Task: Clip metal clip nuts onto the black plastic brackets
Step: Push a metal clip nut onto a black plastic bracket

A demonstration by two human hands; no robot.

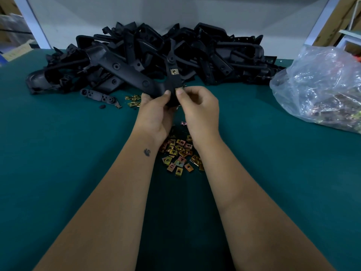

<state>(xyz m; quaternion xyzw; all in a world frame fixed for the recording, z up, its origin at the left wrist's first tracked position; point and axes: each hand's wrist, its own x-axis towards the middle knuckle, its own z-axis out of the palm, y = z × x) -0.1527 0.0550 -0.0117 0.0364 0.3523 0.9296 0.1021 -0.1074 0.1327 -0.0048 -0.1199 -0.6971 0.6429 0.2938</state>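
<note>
black brackets [168, 53]; gold-bronze clip nuts [180, 154]; teal table [58, 153]

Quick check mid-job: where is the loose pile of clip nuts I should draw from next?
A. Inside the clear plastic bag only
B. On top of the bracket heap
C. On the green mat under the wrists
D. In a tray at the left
C: the loose clip nuts lie on the green mat between the forearms, below the left hand and right hand holding the bracket.

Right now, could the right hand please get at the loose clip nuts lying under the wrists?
Probably not yet: the right hand is pinching a nut at the bracket. Once freed, the clip nuts lie open beneath.
</note>
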